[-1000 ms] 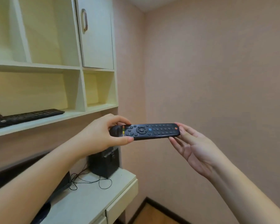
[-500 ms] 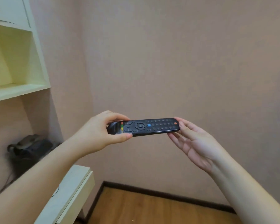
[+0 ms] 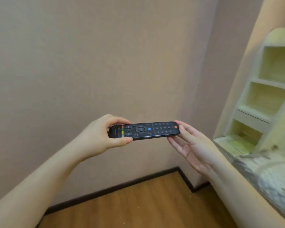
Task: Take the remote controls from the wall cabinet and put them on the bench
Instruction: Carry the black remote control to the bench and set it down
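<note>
**Remote held in mid-air, corner of the room**

We face a corner where two pinkish-beige walls (image 3: pixel 89 63) meet. Wood-plank floor (image 3: pixel 138 203) below, edged by a dark skirting board (image 3: pixel 122 186) that steps around the corner. At the right edge, a pale cream shelf unit (image 3: pixel 266 99) with open compartments, badly smeared by blur; under it a mottled grey-white surface (image 3: pixel 273 178) we cannot identify.

The black remote control (image 3: pixel 144 130) lies level, buttons up, held in the air between both hands, well above the floor and away from the shelf unit. Our left hand (image 3: pixel 104 135) pinches the left end, thumb on the near edge, fingers curled over the far edge. Our right hand (image 3: pixel 192 145) is palm-up, fingers nearly straight, tips touching the right end from beneath.

Markings: red button at the right end, blue button mid-body, coloured keys in a column near the left. Any lettering too small to read.

Open air around the remote on all sides; nearest edge is the shelf unit, off to the right.
</note>
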Tool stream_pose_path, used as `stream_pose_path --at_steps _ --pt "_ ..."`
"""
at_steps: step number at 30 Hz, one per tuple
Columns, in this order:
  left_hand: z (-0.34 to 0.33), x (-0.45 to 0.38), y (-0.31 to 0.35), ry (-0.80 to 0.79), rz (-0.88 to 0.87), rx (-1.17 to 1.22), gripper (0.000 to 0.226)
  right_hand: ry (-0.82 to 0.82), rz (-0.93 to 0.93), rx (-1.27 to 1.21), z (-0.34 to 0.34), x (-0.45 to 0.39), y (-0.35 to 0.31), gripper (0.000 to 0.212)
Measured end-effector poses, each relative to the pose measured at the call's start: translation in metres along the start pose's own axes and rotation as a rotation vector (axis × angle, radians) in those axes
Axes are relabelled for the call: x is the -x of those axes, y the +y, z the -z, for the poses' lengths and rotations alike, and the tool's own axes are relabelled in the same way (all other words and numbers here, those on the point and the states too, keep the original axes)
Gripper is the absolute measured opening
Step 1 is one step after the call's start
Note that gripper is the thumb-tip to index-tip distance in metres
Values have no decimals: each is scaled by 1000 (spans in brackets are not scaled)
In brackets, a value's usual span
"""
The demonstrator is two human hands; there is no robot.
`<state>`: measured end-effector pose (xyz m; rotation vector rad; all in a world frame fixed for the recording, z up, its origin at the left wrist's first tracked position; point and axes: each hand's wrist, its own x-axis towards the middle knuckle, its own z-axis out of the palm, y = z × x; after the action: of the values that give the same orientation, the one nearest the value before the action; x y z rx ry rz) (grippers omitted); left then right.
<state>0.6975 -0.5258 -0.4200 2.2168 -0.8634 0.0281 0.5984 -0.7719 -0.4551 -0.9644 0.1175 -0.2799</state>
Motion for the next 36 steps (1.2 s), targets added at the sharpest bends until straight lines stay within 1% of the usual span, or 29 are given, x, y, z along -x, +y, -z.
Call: stream_pose_path --at_steps 7,12,16,21,26,33,36 --pt "-101 -86 40 -179 -99 61 41 206 120 141 110 -3 -39 20" --pt "-165 -133 64 -264 -164 84 42 324 150 143 174 -4 -60 20" --pt "-209 -163 71 -318 -208 98 43 384 159 124 213 -5 -65 22" --pt "-251 -194 65 -375 -250 113 44 467 156 125 243 -14 -62 21" --pt "-278 -232 49 -426 -306 146 45 549 157 135 260 -38 -57 22" --pt "-296 -297 8 -473 -388 168 45 642 161 111 260 -92 -42 25" --pt "-303 -325 -10 -522 -425 181 46 696 156 95 258 -117 -35 26"
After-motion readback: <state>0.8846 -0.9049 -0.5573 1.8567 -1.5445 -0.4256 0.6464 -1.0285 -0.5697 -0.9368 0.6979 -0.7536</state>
